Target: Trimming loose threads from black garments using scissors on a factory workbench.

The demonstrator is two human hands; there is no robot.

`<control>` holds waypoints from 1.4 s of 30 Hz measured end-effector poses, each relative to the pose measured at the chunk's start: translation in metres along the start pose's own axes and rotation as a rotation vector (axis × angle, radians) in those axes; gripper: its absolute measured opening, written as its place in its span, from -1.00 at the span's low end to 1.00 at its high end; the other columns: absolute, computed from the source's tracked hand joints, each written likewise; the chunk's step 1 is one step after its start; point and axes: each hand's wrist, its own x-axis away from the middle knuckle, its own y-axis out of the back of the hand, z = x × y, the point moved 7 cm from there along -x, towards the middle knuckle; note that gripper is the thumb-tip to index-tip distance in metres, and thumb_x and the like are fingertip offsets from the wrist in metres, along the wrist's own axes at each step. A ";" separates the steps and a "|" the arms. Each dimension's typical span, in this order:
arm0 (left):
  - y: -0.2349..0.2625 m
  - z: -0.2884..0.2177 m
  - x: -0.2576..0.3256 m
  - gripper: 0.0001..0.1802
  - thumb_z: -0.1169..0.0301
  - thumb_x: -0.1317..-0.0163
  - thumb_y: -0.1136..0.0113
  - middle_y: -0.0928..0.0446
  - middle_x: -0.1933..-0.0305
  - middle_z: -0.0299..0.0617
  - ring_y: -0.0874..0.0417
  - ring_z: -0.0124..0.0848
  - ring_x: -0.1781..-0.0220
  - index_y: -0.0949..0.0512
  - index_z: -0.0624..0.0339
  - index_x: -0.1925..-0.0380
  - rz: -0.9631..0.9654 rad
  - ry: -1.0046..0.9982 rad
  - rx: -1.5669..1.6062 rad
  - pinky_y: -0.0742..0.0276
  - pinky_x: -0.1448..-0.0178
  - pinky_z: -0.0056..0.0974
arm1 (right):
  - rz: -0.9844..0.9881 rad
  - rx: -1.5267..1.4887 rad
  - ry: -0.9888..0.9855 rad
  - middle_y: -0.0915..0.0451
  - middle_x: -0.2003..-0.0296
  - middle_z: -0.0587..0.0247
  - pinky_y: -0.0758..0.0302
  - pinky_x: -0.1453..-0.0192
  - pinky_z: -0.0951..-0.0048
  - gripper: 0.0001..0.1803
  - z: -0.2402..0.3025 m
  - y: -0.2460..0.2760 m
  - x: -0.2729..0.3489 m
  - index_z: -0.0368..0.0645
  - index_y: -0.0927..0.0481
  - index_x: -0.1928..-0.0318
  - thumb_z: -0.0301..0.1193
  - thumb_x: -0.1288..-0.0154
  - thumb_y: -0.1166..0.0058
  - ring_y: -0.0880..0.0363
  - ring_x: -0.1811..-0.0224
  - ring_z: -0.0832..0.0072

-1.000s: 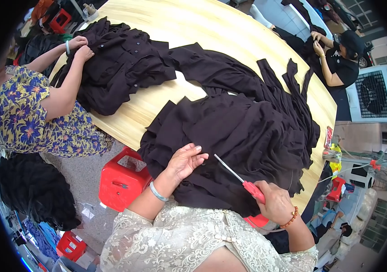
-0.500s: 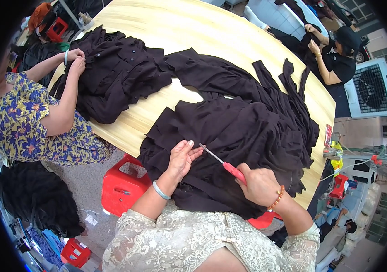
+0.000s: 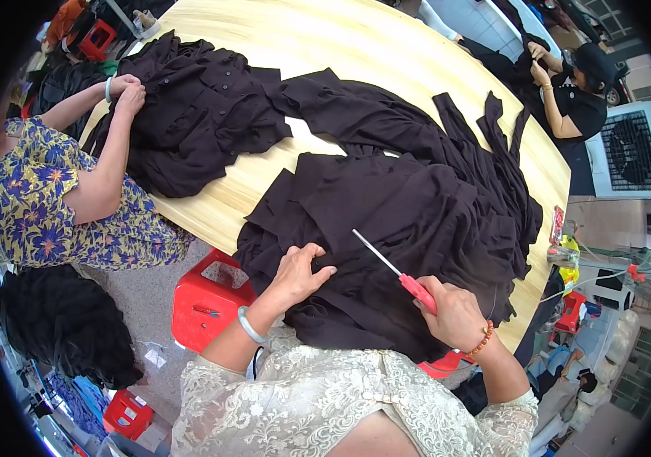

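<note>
Big round pale-yellow wooden table (image 3: 356, 46) filling most of the view, edge curving down toward the lower right. Spread over the near half, a large heap of black fabric garments (image 3: 417, 221), folds and loose strips trailing off toward the table's far right edge. Second pile of black buttoned clothing (image 3: 203, 114) up on the left side, well apart from the near heap but linked by a stretch of dark cloth across the middle.

Seated at the left, a person in a blue-and-yellow floral top (image 3: 43, 206), both hands on the left pile. Another person in black (image 3: 569, 99) at the far right edge, hands up on a dark piece. Grey boxy fan unit (image 3: 634, 152) just behind that one. Under the table edge, a red plastic stool (image 3: 207, 301), and off to the lower left a dark bundle of cloth on the floor (image 3: 59, 324).

Now the small stuff. Left hand (image 3: 299, 274), silver bangle on the wrist, lying palm-down on the near edge of the heap, fingers curled narrow and pinching a fold of black cloth. Right hand (image 3: 455, 312), beaded bracelet at the wrist, closed around the red handle of a pair of red-handled scissors (image 3: 398, 270), silver blades together and pointing up-left, lying over the black fabric just beside the left hand's fingertips.
</note>
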 end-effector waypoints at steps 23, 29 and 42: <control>0.025 -0.019 0.022 -0.88 0.54 0.16 -0.28 -0.58 0.42 -0.26 -0.56 -0.32 0.23 -0.54 0.23 0.55 -0.280 -0.354 0.090 -0.31 0.00 -0.25 | 0.281 0.164 0.122 -0.55 0.61 0.04 -0.46 0.39 0.17 -0.70 0.020 -0.010 0.011 -0.15 -0.50 0.10 -0.26 -0.24 -0.15 -0.60 0.49 0.09; 0.019 -0.012 0.019 -0.88 0.55 0.15 -0.28 -0.59 0.40 -0.23 -0.58 -0.31 0.25 -0.55 0.25 0.54 -0.230 -0.328 0.155 -0.31 -0.03 -0.25 | 0.270 0.117 0.163 -0.52 0.67 0.00 -0.48 0.45 0.15 -0.76 0.026 -0.006 0.009 -0.22 -0.48 0.21 -0.31 -0.25 -0.13 -0.59 0.56 0.08; 0.011 -0.082 -0.005 -0.88 0.60 -0.11 -0.19 -0.65 0.38 -0.15 -0.63 -0.37 0.31 -0.65 0.28 0.33 0.161 -0.359 0.302 -0.48 0.12 -0.32 | 0.204 -0.593 0.208 -0.64 0.21 0.01 -0.54 0.07 0.29 -0.21 0.035 -0.011 -0.044 -0.04 -0.08 -0.44 -0.46 -0.23 -0.13 -0.67 0.22 0.15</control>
